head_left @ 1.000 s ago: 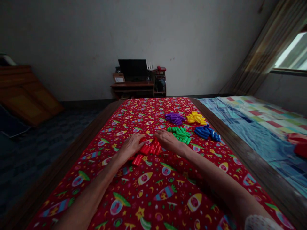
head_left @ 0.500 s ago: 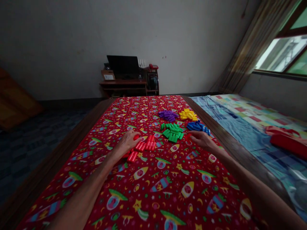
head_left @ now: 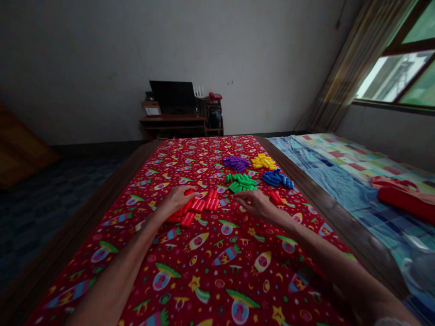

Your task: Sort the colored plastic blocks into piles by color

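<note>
My left hand (head_left: 179,198) rests at the left side of a group of red pieces (head_left: 198,205), its fingers curved around some red ones at the group's upper left. My right hand (head_left: 254,202) hovers just below the green pieces (head_left: 243,182), fingers apart and pointing left, with nothing seen in it. Right of that hand a small red cluster (head_left: 276,197) lies on the cloth. Blue pieces (head_left: 277,179), purple pieces (head_left: 235,163) and yellow pieces (head_left: 263,161) lie in separate piles farther back.
A red patterned cloth (head_left: 217,267) covers the middle of a long wooden table (head_left: 326,213). Beyond its far end stands a desk (head_left: 173,118) with a monitor (head_left: 173,95). On the right is a bed (head_left: 343,181) with a red bag (head_left: 404,203).
My right hand has moved left, away from the blue pile. The red it had at its fingertips now lies on the cloth as a small cluster. My left hand has shifted slightly left.
</note>
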Demonstrator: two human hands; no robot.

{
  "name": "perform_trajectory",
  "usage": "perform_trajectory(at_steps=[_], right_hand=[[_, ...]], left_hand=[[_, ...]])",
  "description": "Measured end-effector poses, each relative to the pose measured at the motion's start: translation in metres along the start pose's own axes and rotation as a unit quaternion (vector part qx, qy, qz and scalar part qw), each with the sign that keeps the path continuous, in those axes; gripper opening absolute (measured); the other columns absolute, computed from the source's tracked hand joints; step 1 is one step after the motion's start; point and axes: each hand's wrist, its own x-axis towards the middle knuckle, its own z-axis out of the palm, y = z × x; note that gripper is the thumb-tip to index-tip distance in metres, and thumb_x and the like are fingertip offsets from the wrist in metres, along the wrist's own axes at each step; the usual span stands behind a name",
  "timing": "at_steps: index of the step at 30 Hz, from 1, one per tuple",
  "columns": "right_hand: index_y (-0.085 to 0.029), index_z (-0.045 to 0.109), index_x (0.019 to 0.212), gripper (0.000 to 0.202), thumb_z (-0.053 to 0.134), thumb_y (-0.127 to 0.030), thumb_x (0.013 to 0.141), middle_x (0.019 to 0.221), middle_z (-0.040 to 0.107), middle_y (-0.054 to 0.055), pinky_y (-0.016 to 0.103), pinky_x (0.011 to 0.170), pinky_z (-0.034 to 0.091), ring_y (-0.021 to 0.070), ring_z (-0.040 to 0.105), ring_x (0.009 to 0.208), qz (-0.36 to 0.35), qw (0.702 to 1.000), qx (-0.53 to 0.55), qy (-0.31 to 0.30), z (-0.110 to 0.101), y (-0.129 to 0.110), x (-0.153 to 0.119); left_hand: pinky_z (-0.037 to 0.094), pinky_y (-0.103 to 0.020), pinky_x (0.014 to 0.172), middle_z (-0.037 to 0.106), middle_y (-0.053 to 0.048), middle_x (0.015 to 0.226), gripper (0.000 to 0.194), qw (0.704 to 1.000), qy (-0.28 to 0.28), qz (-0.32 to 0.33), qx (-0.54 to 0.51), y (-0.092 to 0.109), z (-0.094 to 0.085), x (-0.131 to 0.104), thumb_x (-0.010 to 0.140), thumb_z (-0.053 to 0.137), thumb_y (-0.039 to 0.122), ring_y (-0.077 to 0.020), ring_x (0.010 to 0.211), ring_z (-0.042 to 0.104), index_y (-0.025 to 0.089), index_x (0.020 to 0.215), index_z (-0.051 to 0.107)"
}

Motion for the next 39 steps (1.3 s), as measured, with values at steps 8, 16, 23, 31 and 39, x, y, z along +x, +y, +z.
perform_trajectory(at_steps=[8, 16, 23, 31, 39], right_hand=[[-0.012, 0.05, 0.127, 0.038, 0.053, -0.021, 0.09, 0.125, 0.055, 0.022, 0.049, 0.1, 0.043, 0.032, 0.046, 0.124, -0.111, 0.982, -0.137, -0.068, 0.084, -0.049, 0.041], [-0.018, 0.053, 0.12, 0.026, 0.045, -0.023, 0.096, 0.111, 0.063, 0.014, 0.041, 0.091, 0.05, 0.0222, 0.055, 0.109, -0.172, 0.983, 0.002, 0.059, 0.038, -0.022, 0.01], [-0.018, 0.063, 0.116, 0.028, 0.045, -0.021, 0.094, 0.113, 0.066, 0.015, 0.046, 0.09, 0.052, 0.0269, 0.057, 0.111, -0.05, 0.982, -0.172, 0.058, -0.015, 0.038, -0.057], [-0.019, 0.06, 0.118, 0.028, 0.042, -0.018, 0.095, 0.112, 0.067, 0.012, 0.035, 0.086, 0.053, 0.0205, 0.063, 0.101, -0.092, 0.99, -0.097, 0.046, 0.008, 0.007, -0.014], [-0.012, 0.061, 0.109, 0.029, 0.05, -0.004, 0.084, 0.112, 0.063, 0.017, 0.033, 0.083, 0.047, 0.023, 0.057, 0.102, -0.092, 0.981, -0.133, -0.11, 0.064, -0.032, 0.066]], left_hand=[[0.048, -0.034, 0.092, 0.073, -0.009, 0.105, 0.054, 0.996, -0.031, 0.031, -0.075, 0.0, -0.008, -0.006, 0.073, 0.051, 0.06, -0.0259, 0.101, 0.065, 0.018, 0.101, 0.069], [0.047, -0.035, 0.092, 0.071, -0.011, 0.111, 0.062, 0.992, -0.073, 0.031, -0.093, -0.016, -0.008, -0.005, 0.079, 0.046, 0.062, -0.0271, 0.103, 0.063, 0.015, 0.115, 0.065], [0.049, -0.032, 0.081, 0.071, -0.007, 0.102, 0.065, 0.99, -0.105, 0.028, -0.092, -0.022, -0.012, -0.003, 0.077, 0.046, 0.056, -0.0247, 0.091, 0.063, 0.015, 0.126, 0.058], [0.049, -0.032, 0.089, 0.066, -0.011, 0.118, 0.071, 0.986, -0.125, 0.045, -0.102, 0.005, -0.016, -0.011, 0.073, 0.053, 0.057, -0.0272, 0.105, 0.062, 0.012, 0.128, 0.056], [0.052, -0.032, 0.086, 0.07, -0.008, 0.114, 0.07, 0.977, -0.145, 0.04, -0.153, -0.007, -0.009, -0.011, 0.071, 0.059, 0.063, -0.0261, 0.1, 0.065, 0.015, 0.122, 0.062]])
